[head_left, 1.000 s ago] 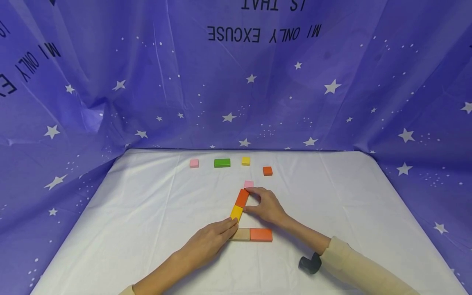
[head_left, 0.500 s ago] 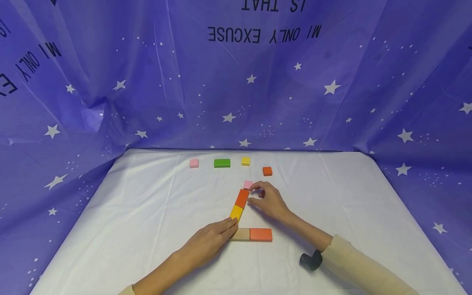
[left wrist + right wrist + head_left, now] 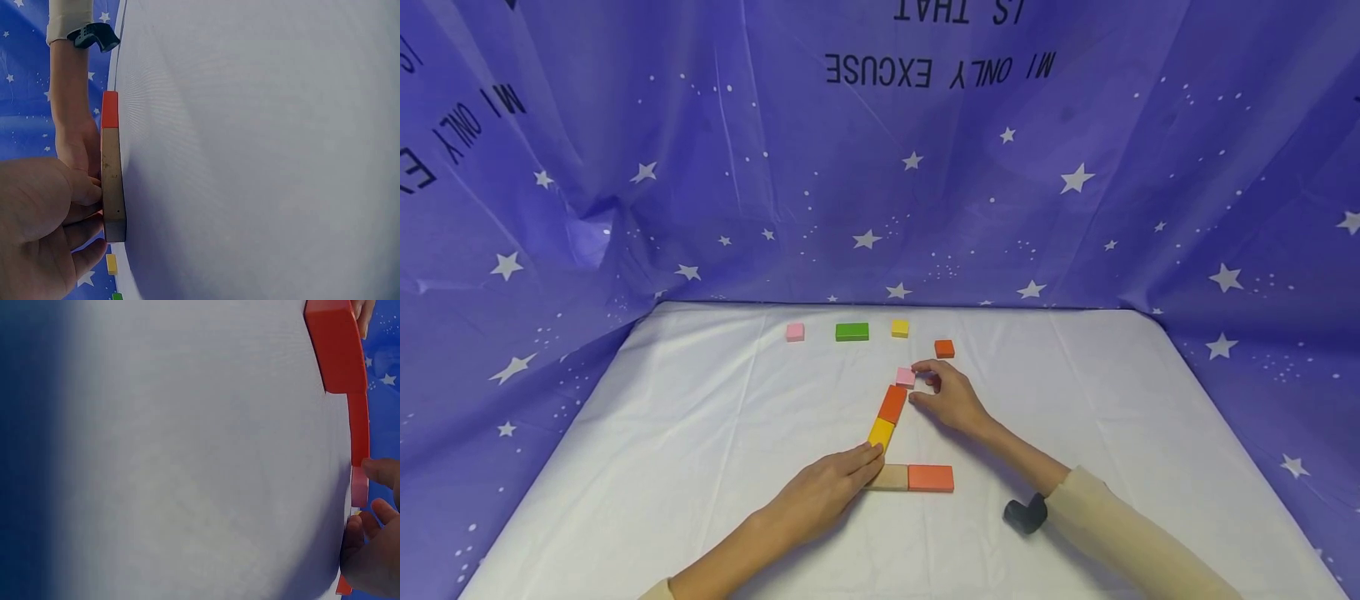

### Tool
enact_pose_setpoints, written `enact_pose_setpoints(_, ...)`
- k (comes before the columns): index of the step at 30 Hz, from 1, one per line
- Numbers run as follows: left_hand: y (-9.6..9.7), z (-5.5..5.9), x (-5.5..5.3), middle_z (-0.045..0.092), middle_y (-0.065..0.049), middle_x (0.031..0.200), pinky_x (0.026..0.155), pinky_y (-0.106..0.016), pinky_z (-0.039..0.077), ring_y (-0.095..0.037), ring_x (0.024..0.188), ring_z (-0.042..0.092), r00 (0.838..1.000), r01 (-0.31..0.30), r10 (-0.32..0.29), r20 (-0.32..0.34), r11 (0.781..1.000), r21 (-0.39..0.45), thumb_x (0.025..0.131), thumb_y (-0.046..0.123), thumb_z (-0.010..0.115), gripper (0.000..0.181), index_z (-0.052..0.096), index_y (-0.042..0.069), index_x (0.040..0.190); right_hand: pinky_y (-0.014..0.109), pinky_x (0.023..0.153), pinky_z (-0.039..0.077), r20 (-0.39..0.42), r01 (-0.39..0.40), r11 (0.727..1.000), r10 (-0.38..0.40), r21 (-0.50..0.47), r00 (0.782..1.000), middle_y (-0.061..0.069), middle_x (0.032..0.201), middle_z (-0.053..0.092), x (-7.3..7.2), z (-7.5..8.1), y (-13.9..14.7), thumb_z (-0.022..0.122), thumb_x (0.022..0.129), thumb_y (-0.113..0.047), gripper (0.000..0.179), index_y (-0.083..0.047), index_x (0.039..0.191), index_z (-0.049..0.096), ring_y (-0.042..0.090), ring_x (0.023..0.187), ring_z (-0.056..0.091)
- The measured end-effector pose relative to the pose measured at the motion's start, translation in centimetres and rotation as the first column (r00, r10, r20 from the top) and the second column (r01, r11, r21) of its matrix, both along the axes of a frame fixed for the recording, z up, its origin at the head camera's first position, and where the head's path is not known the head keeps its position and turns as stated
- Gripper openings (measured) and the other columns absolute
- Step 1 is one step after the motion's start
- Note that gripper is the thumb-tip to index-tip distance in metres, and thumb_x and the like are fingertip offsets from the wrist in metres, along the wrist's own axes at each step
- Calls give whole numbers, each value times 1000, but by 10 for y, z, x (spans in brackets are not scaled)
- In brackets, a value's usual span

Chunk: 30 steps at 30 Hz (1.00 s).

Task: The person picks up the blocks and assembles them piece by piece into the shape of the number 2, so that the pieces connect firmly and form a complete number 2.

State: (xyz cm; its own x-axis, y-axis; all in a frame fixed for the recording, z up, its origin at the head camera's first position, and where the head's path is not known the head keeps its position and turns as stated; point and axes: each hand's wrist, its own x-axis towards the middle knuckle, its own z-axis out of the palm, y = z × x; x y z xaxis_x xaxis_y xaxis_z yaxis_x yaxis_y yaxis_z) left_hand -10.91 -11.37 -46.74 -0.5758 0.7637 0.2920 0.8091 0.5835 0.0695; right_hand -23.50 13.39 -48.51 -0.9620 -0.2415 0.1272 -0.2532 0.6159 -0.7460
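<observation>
A slanting line of blocks stands mid-table: a yellow block [image 3: 881, 433] in front, an orange block [image 3: 892, 404] behind it and a small pink block [image 3: 906, 377] at its far end. My left hand [image 3: 823, 492] rests with straight fingers on the near end of the yellow block, partly covering a bare wooden block [image 3: 891, 477]. Against that wooden block lies a red block [image 3: 931, 478]. To the right of the pink block is my right hand [image 3: 951, 400], index fingertip at its right edge, thumb lower beside the orange block's far end, the two spread apart.
Behind the line lie a second pink block [image 3: 795, 332], a green block [image 3: 852, 332], a small yellow block [image 3: 900, 328] and a small orange block [image 3: 944, 349]. A dark device [image 3: 1026, 515] is at the right forearm. A purple starry curtain [image 3: 865, 192] encloses the white table [image 3: 700, 400].
My right hand has slid away from me along the line, from beside the orange block to beside the pink block. The left hand stays in place on the yellow block.
</observation>
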Motion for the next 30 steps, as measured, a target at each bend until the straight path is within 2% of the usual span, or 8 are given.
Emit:
enact_pose_setpoints(5, 0, -1, 0, 58, -16, 138, 100, -36, 49, -26, 125, 58, 1000, 7, -7, -7, 1000, 20, 89, 0, 70, 43, 62, -3, 132, 35, 81, 50, 4, 7, 1000, -7, 5, 1000, 6, 115, 67, -5, -3, -1, 81, 82, -10, 45, -7, 124, 66, 21, 93, 59)
enact_pose_setpoints(12, -1, -1, 0, 58, -16, 138, 100, -35, 49, -26, 125, 57, 1000, 12, -12, -8, 1000, 20, 89, -1, 70, 44, 62, -3, 132, 34, 80, 51, -16, 5, 1000, -5, -5, 1000, 6, 106, 70, -11, -4, -2, 79, 83, -6, 39, -5, 121, 69, 19, 90, 60)
enact_pose_setpoints(19, -1, 0, -1, 58, -17, 138, 100, -36, 49, -27, 125, 57, 1000, 15, -15, 2, 1000, 18, 88, -1, 70, 45, 62, -4, 132, 36, 82, 52, -48, -24, 1000, 24, -7, 999, 5, 100, 70, -15, -5, -3, 79, 84, -6, 33, -6, 116, 72, 21, 90, 60)
enact_pose_setpoints(30, -1, -1, -1, 57, -16, 139, 101, -37, 48, -27, 126, 56, 1000, 15, -15, 18, 1000, 22, 88, -1, 70, 45, 61, -4, 133, 38, 87, 53, -32, -36, 999, 37, 17, 999, 5, 109, 72, -18, -3, -6, 79, 85, -10, 32, -7, 116, 73, 21, 95, 63)
